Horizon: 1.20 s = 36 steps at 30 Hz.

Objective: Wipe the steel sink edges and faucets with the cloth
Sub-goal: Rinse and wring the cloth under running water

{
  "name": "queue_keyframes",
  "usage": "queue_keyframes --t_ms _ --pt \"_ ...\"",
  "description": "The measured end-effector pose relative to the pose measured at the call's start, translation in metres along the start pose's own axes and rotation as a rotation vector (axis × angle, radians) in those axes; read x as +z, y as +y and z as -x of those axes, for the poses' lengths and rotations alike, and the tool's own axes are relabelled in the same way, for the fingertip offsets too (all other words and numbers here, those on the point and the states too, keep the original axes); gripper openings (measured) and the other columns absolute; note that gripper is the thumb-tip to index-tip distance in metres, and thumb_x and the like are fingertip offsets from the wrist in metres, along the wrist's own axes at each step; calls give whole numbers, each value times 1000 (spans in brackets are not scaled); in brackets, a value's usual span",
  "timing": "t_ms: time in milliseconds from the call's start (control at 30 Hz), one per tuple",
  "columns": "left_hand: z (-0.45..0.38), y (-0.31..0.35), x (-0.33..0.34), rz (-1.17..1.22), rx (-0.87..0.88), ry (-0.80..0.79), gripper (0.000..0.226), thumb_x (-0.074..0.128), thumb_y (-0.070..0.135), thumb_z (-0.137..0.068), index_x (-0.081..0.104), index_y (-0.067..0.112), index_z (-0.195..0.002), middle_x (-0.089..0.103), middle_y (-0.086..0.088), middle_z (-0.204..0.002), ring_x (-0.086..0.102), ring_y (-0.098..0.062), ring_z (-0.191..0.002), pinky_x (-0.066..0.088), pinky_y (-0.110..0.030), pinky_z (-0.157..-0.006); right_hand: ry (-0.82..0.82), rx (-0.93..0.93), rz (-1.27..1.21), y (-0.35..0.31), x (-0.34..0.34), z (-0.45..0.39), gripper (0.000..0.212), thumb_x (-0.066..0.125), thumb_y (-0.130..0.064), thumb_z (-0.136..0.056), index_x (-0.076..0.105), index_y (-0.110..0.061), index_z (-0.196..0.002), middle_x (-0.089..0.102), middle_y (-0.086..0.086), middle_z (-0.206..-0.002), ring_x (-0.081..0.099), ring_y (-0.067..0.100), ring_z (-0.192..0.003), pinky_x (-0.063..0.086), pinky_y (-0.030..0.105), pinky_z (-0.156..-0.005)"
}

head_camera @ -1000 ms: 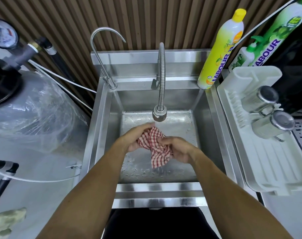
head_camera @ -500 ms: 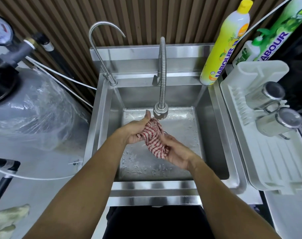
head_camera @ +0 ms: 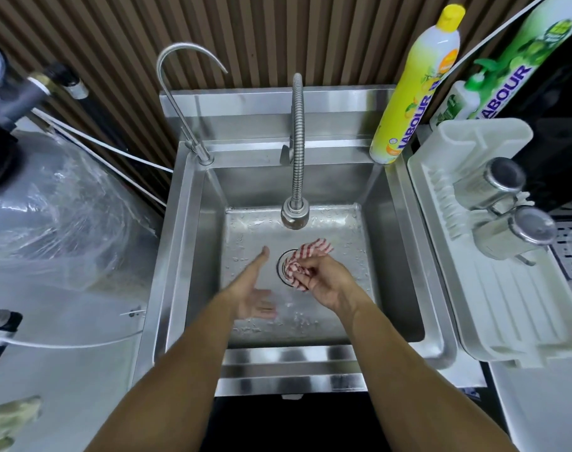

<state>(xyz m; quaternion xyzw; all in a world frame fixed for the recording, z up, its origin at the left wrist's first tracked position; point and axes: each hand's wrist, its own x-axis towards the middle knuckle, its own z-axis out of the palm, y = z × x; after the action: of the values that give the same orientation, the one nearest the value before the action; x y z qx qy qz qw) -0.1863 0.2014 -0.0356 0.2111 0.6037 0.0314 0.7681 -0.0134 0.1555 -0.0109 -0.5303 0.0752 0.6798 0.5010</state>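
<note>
Bunching the red-and-white checked cloth (head_camera: 306, 259) in curled fingers, the right hand (head_camera: 325, 280) holds it low inside the steel sink (head_camera: 193, 243), above the wet floor of the basin. Part of the cloth sticks out beyond the fingertips toward the back wall, and the rest is wadded in the palm. Directly beneath the held cloth lies the round drain (head_camera: 283, 270), half covered by it.

Just to the left of that grip, the left hand (head_camera: 253, 296) is spread flat with straight fingers, thumb pointing away from the person, holding nothing and apart from the cloth; its fingertips are blurred.

Beyond the grip and a little left, the head of the flexible faucet (head_camera: 296, 215) hangs over the basin, its ribbed hose rising to the back ledge. Farther left on that ledge stands the thin curved faucet (head_camera: 180, 102).

To the right of the grip, past the sink rim, a white drying tray (head_camera: 506, 308) carries two steel cups (head_camera: 488, 185) lying on their sides. A yellow bottle (head_camera: 415, 93) stands at the sink's back right corner, with a green bottle (head_camera: 519, 66) leaning behind the tray. Well off to the left sits a tank wrapped in clear plastic (head_camera: 56, 207).
</note>
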Motion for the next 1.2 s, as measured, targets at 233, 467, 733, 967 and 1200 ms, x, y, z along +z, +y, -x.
queue_keyframes --t_ms 233,467,733,967,1200 --pt "-9 -4 33 -1 67 -274 79 63 79 -79 69 13 -122 70 -14 -118 67 -32 -109 51 -51 -106 -37 23 160 -12 -12 9 33 56 20 -88 63 11 -119 69 25 -111 71 29 -94 60 27 -64" --pt "16 45 21 -717 178 -337 86 83 58 -63 62 14 -135 72 -3 -127 61 -21 -126 44 -41 -115 -244 -76 557 -40 -24 23 109 58 34 -75 22 -34 -153 60 16 -127 68 29 -109 58 36 -86" --pt "19 71 26 -647 294 -317 50 81 -3 -82 62 0 -128 73 -13 -122 69 -25 -115 51 -39 -107 7 -489 1953 -36 2 28 58 78 -59 -77 54 -26 -119 34 0 -115 35 20 -114 41 39 -100" --pt "13 47 36 55 386 -156 44 52 -19 -89 58 -6 -130 71 -23 -117 70 -29 -104 61 -35 -89 -152 -228 1377 -40 4 24 63 73 -24 -84 36 -27 -135 51 2 -123 56 21 -112 52 39 -93" --pt "25 38 30 -38 182 -333 37 61 34 -86 61 9 -114 67 -8 -101 62 -20 -94 47 -37 -94 -44 -425 1627 -24 -1 15 33 74 -25 -86 57 -21 -114 64 -5 -103 65 20 -100 50 31 -80"
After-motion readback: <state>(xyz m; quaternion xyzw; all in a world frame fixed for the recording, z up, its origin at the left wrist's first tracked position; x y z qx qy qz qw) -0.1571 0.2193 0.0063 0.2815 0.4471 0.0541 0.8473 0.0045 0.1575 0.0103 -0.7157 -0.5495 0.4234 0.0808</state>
